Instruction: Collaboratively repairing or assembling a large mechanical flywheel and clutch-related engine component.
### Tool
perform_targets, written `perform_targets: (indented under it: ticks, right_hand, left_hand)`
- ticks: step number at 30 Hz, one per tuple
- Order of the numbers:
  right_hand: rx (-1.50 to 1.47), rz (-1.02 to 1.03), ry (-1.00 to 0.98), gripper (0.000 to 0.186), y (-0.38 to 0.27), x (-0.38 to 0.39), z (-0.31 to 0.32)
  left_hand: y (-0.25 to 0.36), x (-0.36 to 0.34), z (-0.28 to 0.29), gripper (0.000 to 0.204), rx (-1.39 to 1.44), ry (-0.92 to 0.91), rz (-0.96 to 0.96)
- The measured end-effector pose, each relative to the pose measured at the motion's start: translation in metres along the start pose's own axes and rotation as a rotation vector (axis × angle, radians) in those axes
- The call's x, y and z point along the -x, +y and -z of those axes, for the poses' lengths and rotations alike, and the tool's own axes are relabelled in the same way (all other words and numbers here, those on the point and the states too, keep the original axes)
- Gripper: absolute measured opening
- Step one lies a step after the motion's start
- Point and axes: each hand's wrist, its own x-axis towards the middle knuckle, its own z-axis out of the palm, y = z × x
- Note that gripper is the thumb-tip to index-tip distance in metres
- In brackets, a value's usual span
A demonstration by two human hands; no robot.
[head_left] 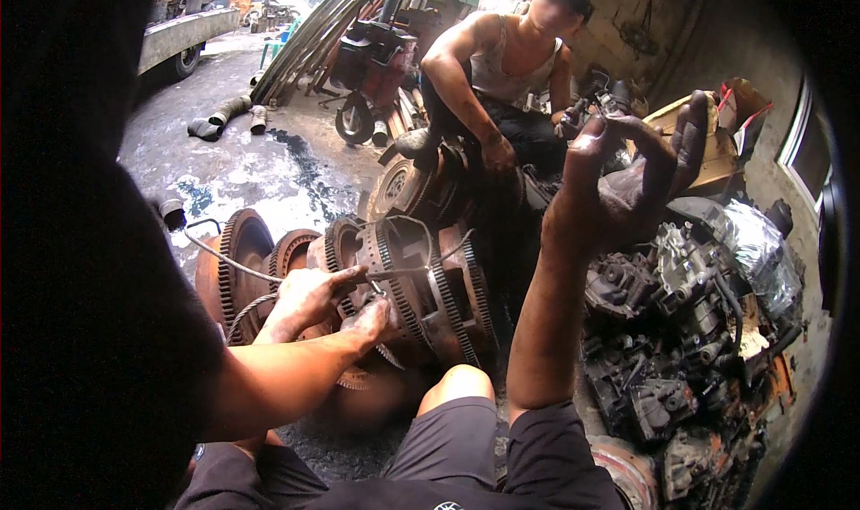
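My right hand (pixel 632 174) is raised in front of me. Its thumb and index fingertips meet in a ring, the other fingers stretch up, and nothing shows in the pinch. Rusty toothed flywheels (pixel 394 268) lie in a row ahead, with a wire cable (pixel 242 266) across them. Over them reach two hands from the left. The upper hand (pixel 309 295) stretches its index finger along the cable; the lower hand (pixel 367 320) pinches a small metal piece (pixel 376 288). The nearer forearm comes from a black sleeve beside me. Whether the upper hand is my left, I cannot tell.
A person (pixel 515 71) in a light sleeveless top sits opposite, among parts. Greasy engine castings (pixel 672 304) are piled at my right, near a cardboard box (pixel 690 138). Long pipes (pixel 313 40) lean behind a wheeled machine (pixel 372 71). Pipe pieces (pixel 231 109) lie on the stained floor.
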Motion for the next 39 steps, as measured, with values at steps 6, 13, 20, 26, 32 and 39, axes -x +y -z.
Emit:
perform_targets:
  ticks: [6,13,20,26,32,39]
  right_hand:
    - [-0.445,-0.752,-0.578,0.016,0.04,0.111,0.036]
    - [-0.468,-1.154,-1.119,0.016,0.056,0.157,0.107]
    - [-1.129,-0.76,-1.032,0.016,-0.004,0.078,0.045]
    - [-0.934,-1.56,-0.343,0.005,-0.054,0.243,0.033]
    - [-0.852,-1.771,-0.369,0.019,-0.107,0.382,0.039]
    - [-1.344,-2.353,-0.21,0.036,-0.11,0.367,0.027]
  left_hand:
    - [-0.005,0.017,-0.008,0.023,-0.189,0.028,-0.085]
    - [-0.055,0.015,0.032,0.019,-0.419,0.118,-0.368]
    - [-0.043,0.009,0.028,0.018,0.03,-0.141,-0.355]
    - [-0.047,-0.006,0.004,0.015,2.015,-0.27,0.366]
    - [-0.191,0.07,0.088,0.02,1.4,-0.308,0.597]
    - [-0.109,0.014,0.053,0.019,0.638,-0.251,-0.23]
